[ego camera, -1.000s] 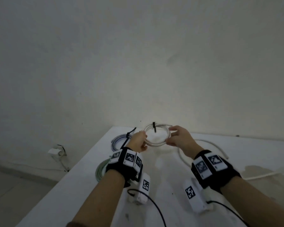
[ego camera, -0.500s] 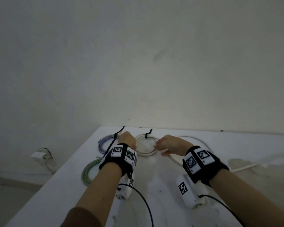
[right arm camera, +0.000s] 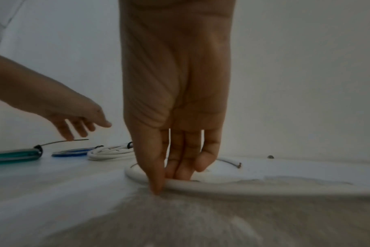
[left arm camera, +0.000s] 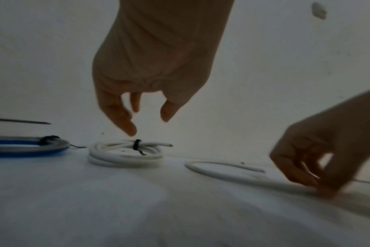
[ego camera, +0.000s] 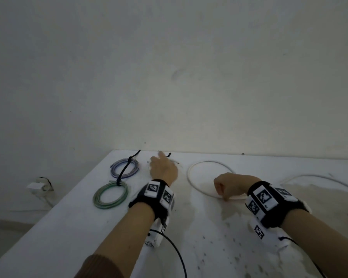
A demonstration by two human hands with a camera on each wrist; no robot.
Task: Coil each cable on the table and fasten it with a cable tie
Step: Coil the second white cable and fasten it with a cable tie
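Observation:
A white coil (left arm camera: 125, 155) bound with a black cable tie (left arm camera: 137, 144) lies on the white table (ego camera: 68, 227) near the back wall. My left hand (left arm camera: 148, 122) hovers just above it, fingers relaxed and holding nothing; in the head view the left hand (ego camera: 162, 163) hides most of that coil. My right hand (ego camera: 222, 194) pinches a loose white cable (ego camera: 190, 177) lying in one wide loop. In the right wrist view the thumb and fingers of my right hand (right arm camera: 161, 182) close round the loose cable (right arm camera: 222, 187) where it lies on the table.
A tied blue coil (ego camera: 125, 168) and a tied green coil (ego camera: 111, 195) lie at the back left, black tie tails sticking out. The wall stands right behind the table. The table's left edge runs close to the green coil. A wall socket (ego camera: 36, 186) sits low at the left.
The tied white coil went from both hands down onto the table at the back. My left hand let go of it. My right hand moved right and took hold of the loose white cable.

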